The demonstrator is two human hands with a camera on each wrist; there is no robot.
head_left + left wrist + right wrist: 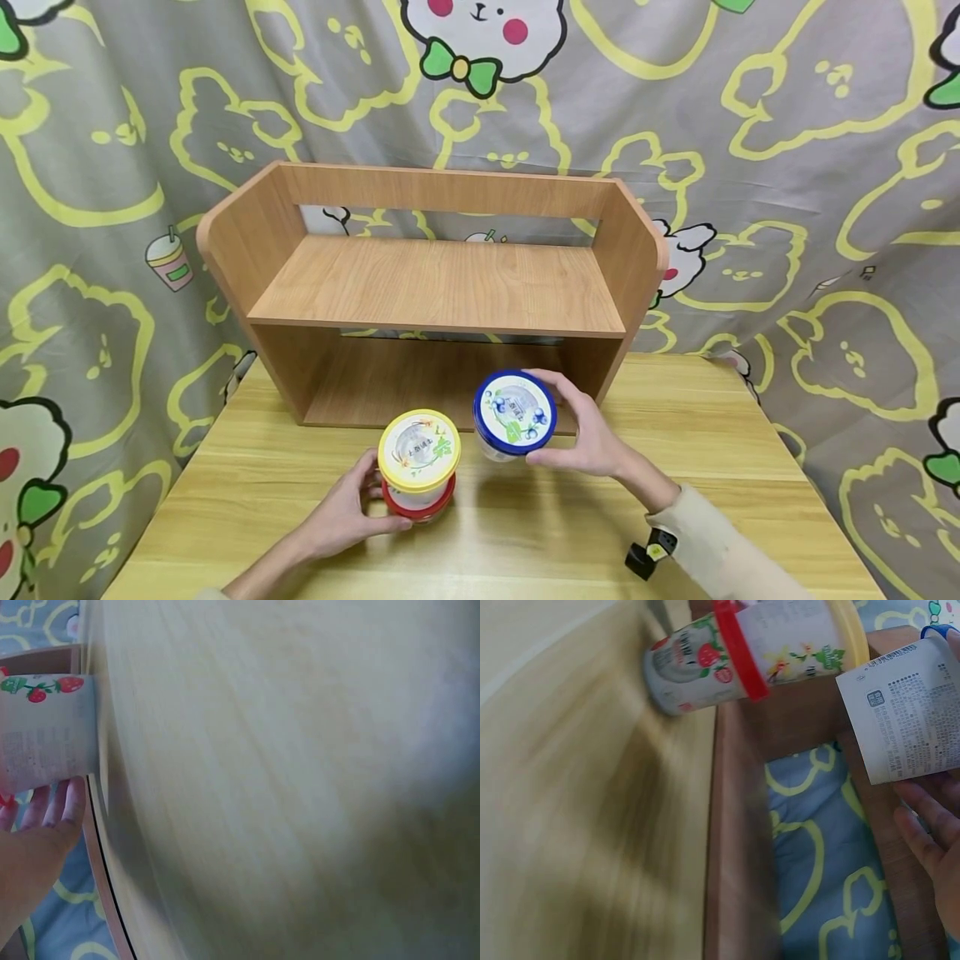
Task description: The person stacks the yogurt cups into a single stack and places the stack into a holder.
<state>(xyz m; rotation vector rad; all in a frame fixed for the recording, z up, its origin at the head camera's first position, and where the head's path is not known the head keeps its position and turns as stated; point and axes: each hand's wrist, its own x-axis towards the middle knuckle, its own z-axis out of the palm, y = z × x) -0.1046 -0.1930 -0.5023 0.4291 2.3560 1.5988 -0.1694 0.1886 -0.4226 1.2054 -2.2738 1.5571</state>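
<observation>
Two tubs stand stacked on the table in front of the shelf. On top is the yellow-lidded tub (418,450); under it, mostly hidden in the head view, is the red-lidded tub (427,510), whose strawberry print shows in the right wrist view. My left hand (351,508) holds the red-lidded tub from the left, thumb at its front. To the right of the stack, my right hand (581,429) grips a blue-lidded tub (515,414) with blueberries on its lid. That tub is raised and tilted in the right wrist view, its printed label (907,712) facing the camera.
A two-level wooden shelf (438,283) stands at the back of the wooden table (720,467), its lower compartment just behind the tubs. A patterned curtain (825,208) hangs behind and beside the table. A black device (651,552) is strapped at the right sleeve.
</observation>
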